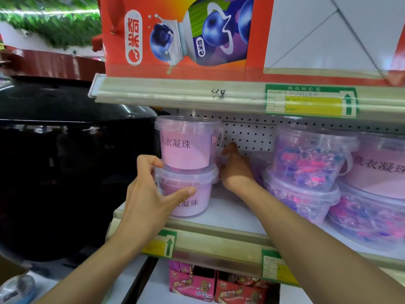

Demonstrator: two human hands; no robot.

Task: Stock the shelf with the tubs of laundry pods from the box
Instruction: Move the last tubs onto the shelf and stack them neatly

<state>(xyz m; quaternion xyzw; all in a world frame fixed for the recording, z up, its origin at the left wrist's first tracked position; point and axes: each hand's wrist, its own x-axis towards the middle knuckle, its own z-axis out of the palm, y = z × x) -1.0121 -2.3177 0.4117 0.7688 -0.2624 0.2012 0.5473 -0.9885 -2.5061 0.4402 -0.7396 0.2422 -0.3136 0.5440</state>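
Note:
Two clear tubs with pink labels stand stacked at the left end of the white shelf [230,213]. My left hand [151,189] grips the lower tub [190,194] from its left side, thumb across the front, fingers touching the base of the upper tub [186,143]. My right hand [234,170] reaches behind the stack on its right side, fingers against the tubs; what it touches is partly hidden. More stacked tubs of laundry pods [306,165] fill the shelf to the right.
A shelf above [197,93] carries a red carton [182,36] and hangs low over the stack. A large black object [65,161] stands left of the shelf. Red snack boxes [208,286] sit on the shelf below.

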